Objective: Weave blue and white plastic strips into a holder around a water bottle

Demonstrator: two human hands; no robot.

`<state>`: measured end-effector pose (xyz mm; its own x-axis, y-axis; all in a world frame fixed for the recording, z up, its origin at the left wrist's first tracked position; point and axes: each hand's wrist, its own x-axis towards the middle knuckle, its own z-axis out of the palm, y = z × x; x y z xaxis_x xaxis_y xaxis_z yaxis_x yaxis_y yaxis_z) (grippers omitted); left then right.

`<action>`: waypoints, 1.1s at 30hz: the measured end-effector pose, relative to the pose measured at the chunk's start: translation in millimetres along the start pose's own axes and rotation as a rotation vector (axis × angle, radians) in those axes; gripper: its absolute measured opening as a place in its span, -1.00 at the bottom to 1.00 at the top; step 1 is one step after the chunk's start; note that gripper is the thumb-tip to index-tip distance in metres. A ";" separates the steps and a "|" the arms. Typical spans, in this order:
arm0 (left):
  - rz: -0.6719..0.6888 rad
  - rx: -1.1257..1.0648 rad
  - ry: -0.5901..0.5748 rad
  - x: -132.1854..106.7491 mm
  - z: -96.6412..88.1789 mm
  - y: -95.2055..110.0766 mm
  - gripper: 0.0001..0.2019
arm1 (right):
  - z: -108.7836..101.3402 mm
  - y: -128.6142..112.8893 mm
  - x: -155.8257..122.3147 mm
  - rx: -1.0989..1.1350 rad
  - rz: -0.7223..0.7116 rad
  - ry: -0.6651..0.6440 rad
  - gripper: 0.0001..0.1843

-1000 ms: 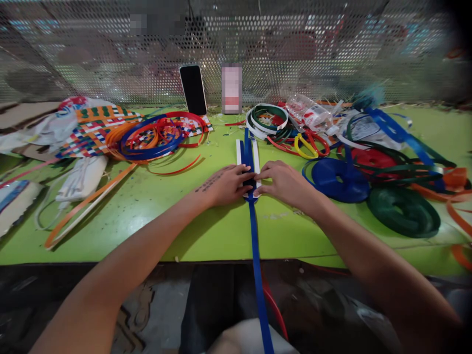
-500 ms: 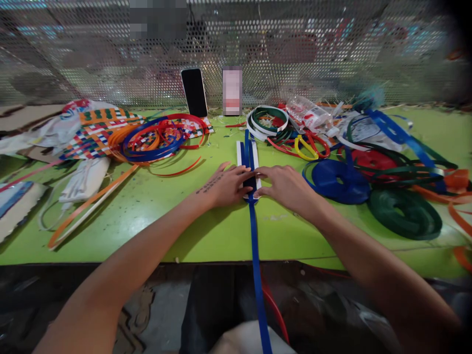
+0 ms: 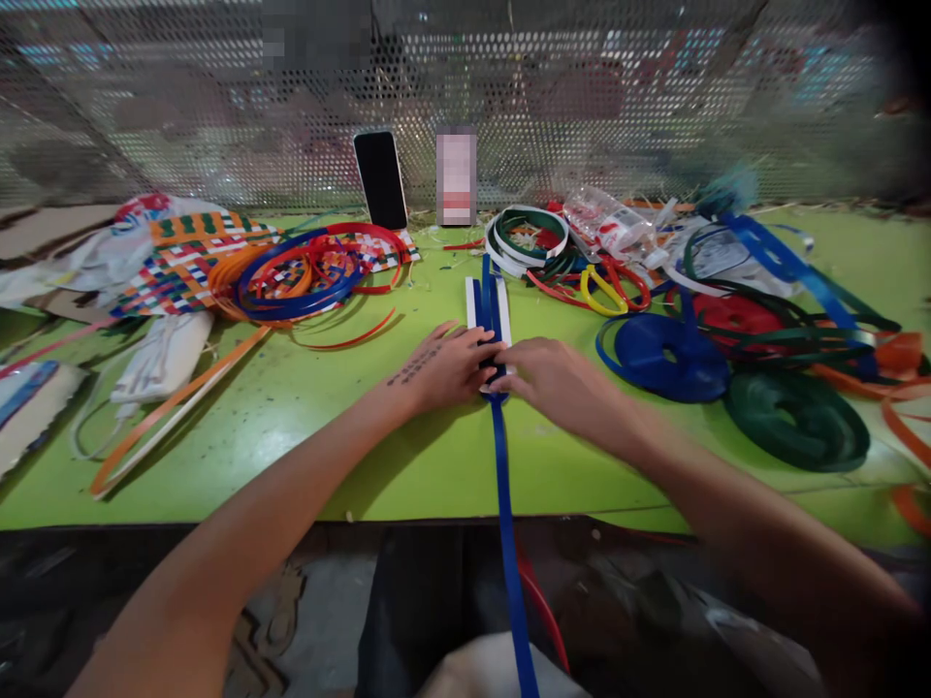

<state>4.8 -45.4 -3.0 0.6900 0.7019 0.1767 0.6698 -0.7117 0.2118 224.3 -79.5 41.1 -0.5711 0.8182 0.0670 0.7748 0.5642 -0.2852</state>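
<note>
Where the green table (image 3: 305, 427) fills most of the view, a perforated metal screen (image 3: 218, 107) stands along its far edge. On the far left of the table lies a woven panel (image 3: 185, 257) of orange, green, white and red strips, and just beside it sits a tangle of loose loops (image 3: 305, 271) in blue, red and orange. To the right lie three wound rolls of strapping: a green roll (image 3: 796, 417) nearest the front edge, a blue roll (image 3: 665, 354) beside it, and a red roll (image 3: 731, 312) behind, partly under loose dark straps.

A long blue strap (image 3: 505, 485) runs down the middle of the table, from near the screen, under both hands, and over the near edge toward the person's lap. A crumpled plastic bottle (image 3: 607, 223) lies near the screen on the right, and a dark phone (image 3: 379, 179) leans upright against the screen.

On the far part of the strap, two white strips (image 3: 470, 301) lie alongside it, one on each side, touching it. The left hand (image 3: 447, 366) lies palm down with fingers stretched out, their tips pressing on the strips rather than gripping. The right hand (image 3: 557, 378) is blurred; its fingertips meet the blue strap just beside the left fingers, and I cannot tell whether they pinch it.
</note>
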 end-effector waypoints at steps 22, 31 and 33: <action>-0.029 -0.020 -0.065 1.1 -1.0 2.8 -0.51 | 38.9 -29.0 -44.4 -0.291 -0.124 0.120 -0.49; 0.017 0.080 -0.009 7.6 -0.3 6.1 -0.58 | 36.1 -31.5 -46.3 -0.321 -0.119 0.118 -0.53; 0.025 0.091 0.001 8.0 0.9 6.9 -0.59 | 35.9 -32.0 -46.5 -0.316 -0.121 0.124 -0.53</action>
<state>15.3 -44.8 -1.0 0.7067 0.6837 0.1820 0.6743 -0.7288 0.1191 216.3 -139.6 12.8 -0.6413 0.7399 0.2031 0.7606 0.6480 0.0406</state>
